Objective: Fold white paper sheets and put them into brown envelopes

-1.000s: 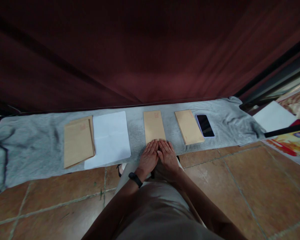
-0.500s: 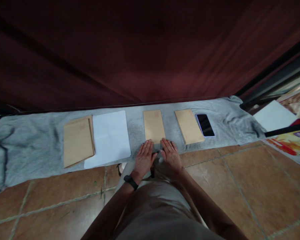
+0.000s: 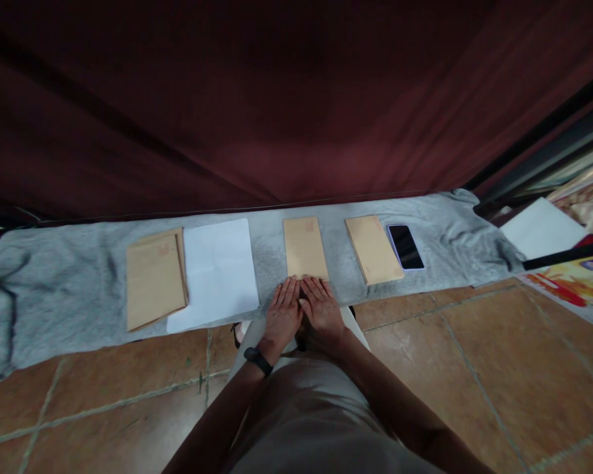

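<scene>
Left hand [image 3: 282, 312] and right hand [image 3: 319, 308] laid flat, spread, on near end of middle envelope [image 3: 305, 247]; red print there unreadable.

The 2 hands are coming back together at the near end of the middle brown envelope [image 3: 305, 248]. Half a second ago they were lying spread apart, one at each near corner. Now the left hand [image 3: 282, 316] and the right hand [image 3: 320, 311] are lying side by side, touching, palms flat and fingers straight, with the fingertips pressing on the envelope's near edge. The right hand is shifting furthest, moving left toward the left hand.
</scene>
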Demonstrator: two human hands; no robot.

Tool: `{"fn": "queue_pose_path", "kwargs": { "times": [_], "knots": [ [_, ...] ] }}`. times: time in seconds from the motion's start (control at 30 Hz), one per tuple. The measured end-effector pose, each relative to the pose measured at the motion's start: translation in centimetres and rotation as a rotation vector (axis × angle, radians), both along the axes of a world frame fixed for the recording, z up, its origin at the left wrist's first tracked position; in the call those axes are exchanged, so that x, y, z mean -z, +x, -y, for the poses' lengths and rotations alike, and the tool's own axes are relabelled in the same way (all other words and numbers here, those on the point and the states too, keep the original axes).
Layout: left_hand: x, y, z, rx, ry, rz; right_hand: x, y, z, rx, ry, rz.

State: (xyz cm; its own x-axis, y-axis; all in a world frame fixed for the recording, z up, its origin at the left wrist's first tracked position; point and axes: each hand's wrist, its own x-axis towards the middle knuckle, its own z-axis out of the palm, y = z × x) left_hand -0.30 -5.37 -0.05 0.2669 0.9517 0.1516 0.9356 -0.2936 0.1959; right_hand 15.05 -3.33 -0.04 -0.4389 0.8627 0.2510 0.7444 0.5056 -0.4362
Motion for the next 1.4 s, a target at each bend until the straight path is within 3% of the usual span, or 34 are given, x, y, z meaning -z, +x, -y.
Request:
{"fn": "queue_pose_path", "kwargs": {
  "times": [0.17, 0.67, 0.87, 1.03, 1.2, 1.4],
  "knots": [
    [0.1, -0.1, 0.1, -0.024, 0.011, 0.006, 0.2, -0.9, -0.5, -0.012, -0.001, 0.026],
    [-0.7, 0.4, -0.3, -0.021, 0.004, 0.056, 0.8, 3.4, -1.5, 0.025, 0.059, 0.131],
    [-1.4, 3.4, -3.5, 0.089, -0.005, 0.132, 1.8, 3.1, -1.3, 0.030, 0.104, 0.177],
    [-1.1, 5.4, -7.2, 0.089, -0.049, 0.150, 2.7, 3.4, -1.2, -0.009, 0.130, 0.184],
    [-0.5, 5.6, -9.8, 0.095, -0.065, 0.104, 2.4, 3.6, -1.3, -0.056, 0.142, 0.177],
    [0.0, 4.7, -11.7, 0.078, -0.009, 0.074, 1.6, 3.0, -1.4, 0.028, 0.129, 0.112]
  ]
}}
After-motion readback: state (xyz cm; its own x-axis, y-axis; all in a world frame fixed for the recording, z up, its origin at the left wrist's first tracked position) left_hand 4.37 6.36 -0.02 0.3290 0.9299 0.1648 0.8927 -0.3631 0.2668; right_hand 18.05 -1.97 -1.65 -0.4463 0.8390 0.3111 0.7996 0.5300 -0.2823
